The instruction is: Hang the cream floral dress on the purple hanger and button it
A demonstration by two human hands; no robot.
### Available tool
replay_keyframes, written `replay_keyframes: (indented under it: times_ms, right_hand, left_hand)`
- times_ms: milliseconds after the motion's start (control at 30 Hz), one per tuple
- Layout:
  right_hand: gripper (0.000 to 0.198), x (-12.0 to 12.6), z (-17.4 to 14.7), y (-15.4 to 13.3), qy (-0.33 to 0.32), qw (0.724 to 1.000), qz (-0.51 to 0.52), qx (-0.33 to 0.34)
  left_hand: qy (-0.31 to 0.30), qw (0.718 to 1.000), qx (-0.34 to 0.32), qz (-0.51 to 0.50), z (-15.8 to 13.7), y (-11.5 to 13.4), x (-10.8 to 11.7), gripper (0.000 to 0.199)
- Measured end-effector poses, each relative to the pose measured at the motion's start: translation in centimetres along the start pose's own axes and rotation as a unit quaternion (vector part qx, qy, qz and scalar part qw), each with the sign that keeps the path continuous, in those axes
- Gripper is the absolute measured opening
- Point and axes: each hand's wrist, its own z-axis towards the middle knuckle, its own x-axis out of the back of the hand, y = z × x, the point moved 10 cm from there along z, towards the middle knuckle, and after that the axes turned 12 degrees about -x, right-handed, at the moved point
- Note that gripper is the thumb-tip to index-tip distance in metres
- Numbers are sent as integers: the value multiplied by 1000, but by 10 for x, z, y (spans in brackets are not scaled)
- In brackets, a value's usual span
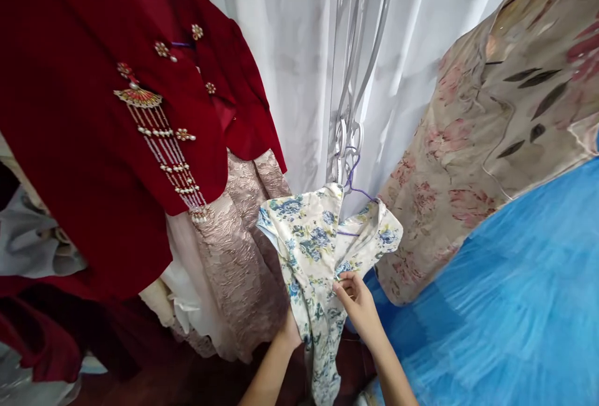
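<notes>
A cream floral dress (318, 237) with blue roses hangs in front of me on a purple hanger (350, 175). Thumb and index finger of my right hand (358, 303) are pinched together at the front edge of the dress, below its V-shaped neckline. A small bit at those fingertips is too small to name. My left hand (291, 331) is against the lower left side of the dress, its fingers hidden behind the cloth.
Left hangs a dark red jacket (196, 106) with a beaded fan-shaped tassel (161, 138), over a pinkish brocade skirt (238, 231). To the right are a beige floral garment (435, 163) and blue tulle (505, 294). White hangers (344, 138) and a white curtain (290, 69) stand behind.
</notes>
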Motion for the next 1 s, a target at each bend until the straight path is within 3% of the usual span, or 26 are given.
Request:
replay_keyframes:
  times_ms: [67,133,200,300,367,433,500,533,633,767,900,1000]
  right_hand:
    - [47,-3,7,3,33,998,-47,11]
    - [41,-8,12,0,53,993,-103,19]
    - [35,-14,16,-7,57,985,-160,27]
    - [31,-20,16,-13,38,982,-185,27]
    - [32,-23,14,-8,6,988,-152,3]
    - [36,-27,9,2,-34,993,-104,-32]
    - [41,-29,1,10,-63,995,-57,-56]
    - [43,-29,-3,11,-73,995,-37,-59]
    - [46,-28,-16,8,-90,994,2,-54]
    - [45,-19,-24,0,-76,995,23,-63]
    - [45,-6,-13,-26,-52,995,60,-63]
    - [38,4,11,-68,-23,994,101,-26]
  left_hand:
    - [51,995,-20,-85,-13,-3,14,87]
    - [115,987,-29,-104,-27,-9,30,85]
    - [165,985,-35,-24,-37,-12,45,70]
    - [211,968,-68,114,-41,-4,59,63]
    - [281,931,-134,190,-47,16,74,60]
    - [359,852,-238,296,-62,47,81,54]
    - [339,785,-332,398,-64,70,61,44]
    - [288,777,-356,432,-56,73,44,40]
    - [147,809,-363,438,-23,66,1,32]
    - [152,831,-360,395,3,71,-20,10]
    - [145,848,-348,372,8,75,-30,20]
    - [144,852,-344,367,4,75,-33,22]
